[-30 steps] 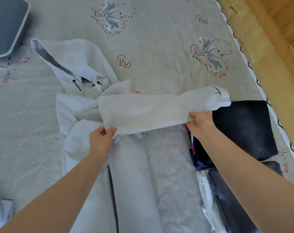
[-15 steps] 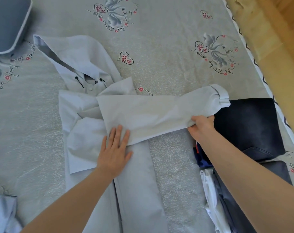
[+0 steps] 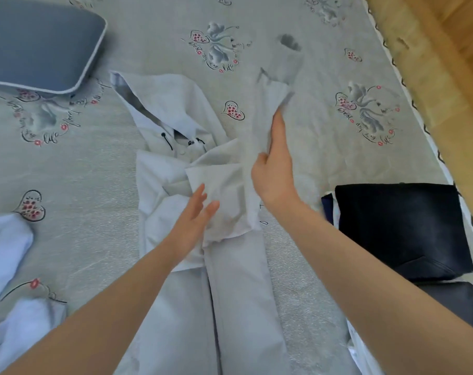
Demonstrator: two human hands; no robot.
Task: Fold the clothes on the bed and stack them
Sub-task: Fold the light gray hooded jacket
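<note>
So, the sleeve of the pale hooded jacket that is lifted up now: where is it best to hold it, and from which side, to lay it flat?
Probably near the cuff, coming from the right side of the bed. The sleeve stands up and blurred above the jacket, with its cuff end free. The right hand holds it lower down, and the left hand hovers open over the folded part.

single head-worn view, steeply down and forward, close over the bed (image 3: pixel 324 163)

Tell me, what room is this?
Probably a bedroom. A printed bedsheet covers a bed, a blue pillow lies at its corner, and folded dark clothes are stacked beside a pale hooded jacket.
</note>
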